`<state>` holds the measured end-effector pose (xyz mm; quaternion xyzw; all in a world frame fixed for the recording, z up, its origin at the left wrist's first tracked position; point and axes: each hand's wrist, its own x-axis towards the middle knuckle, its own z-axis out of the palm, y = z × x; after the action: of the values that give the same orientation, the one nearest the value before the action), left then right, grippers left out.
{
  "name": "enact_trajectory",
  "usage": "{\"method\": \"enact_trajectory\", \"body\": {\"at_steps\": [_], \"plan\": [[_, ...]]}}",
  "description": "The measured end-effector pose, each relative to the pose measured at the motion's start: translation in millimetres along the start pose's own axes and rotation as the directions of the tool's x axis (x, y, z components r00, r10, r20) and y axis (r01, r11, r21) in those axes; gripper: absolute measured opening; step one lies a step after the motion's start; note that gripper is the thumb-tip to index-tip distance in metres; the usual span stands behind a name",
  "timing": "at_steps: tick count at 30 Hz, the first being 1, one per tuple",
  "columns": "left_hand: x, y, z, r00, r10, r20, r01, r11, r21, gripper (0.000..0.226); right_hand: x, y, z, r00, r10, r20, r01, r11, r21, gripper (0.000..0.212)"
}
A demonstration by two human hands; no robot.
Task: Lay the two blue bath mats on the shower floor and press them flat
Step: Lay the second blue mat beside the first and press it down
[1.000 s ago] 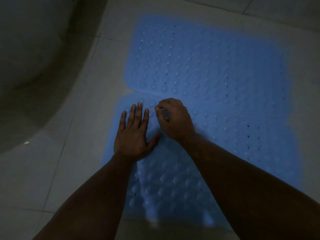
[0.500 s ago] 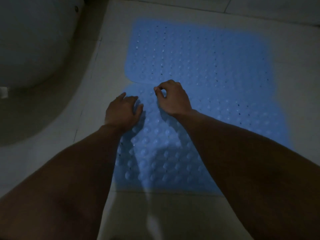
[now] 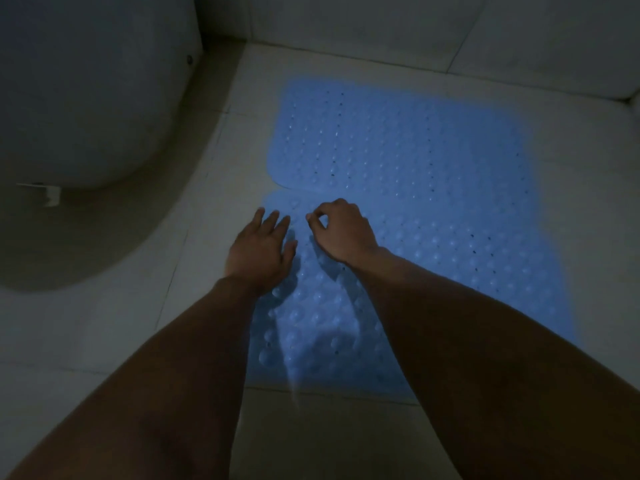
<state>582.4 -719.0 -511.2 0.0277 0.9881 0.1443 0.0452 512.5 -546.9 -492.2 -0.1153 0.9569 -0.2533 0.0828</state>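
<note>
A: Starting nearest, what lies under the arms?

B: The near blue rubber bath mat with raised bubbles and small holes (image 3: 322, 327). It lies on the pale tiled shower floor (image 3: 194, 306), and its close edge looks flat against the tile.

A: And the hands?

B: The left hand (image 3: 261, 249) rests palm down with fingers spread on the left margin of that mat, near its far-left corner. The right hand (image 3: 341, 230) sits just beside it, to the right, fingers curled, thumb and forefinger pinching together at the mat's far edge. It's dim, so I can't tell for sure whether it nips the rubber or only presses with the fingertips.

A: Beyond the hands?

B: The far blue rubber bath mat of the same pattern (image 3: 398, 140) lies just past the fingertips and runs toward the tiled wall (image 3: 346, 26). The two mats meet or slightly overlap along the seam in front of the hands.

A: So how far along?

B: Both mats are down, I'd say. What's left seems to be settling that seam and pressing the rest flat, especially out to the right of the hands.

A: Anything to the left?

B: A rounded white toilet base (image 3: 86, 98), well apart from the mats.
</note>
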Motion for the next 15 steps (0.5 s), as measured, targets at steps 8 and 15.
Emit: {"method": "enact_trajectory", "body": {"at_steps": [8,15], "plan": [[-22,10,80,0.996,-0.014,0.091,0.001,0.99,0.141,0.082,1,26,12,0.996,-0.044,-0.073,0.044,0.999,0.002,0.026],[-21,11,81,0.998,0.042,0.039,-0.048,0.987,0.155,0.083,8,59,14,0.982,-0.08,-0.173,0.087,0.996,0.032,0.025]]}}
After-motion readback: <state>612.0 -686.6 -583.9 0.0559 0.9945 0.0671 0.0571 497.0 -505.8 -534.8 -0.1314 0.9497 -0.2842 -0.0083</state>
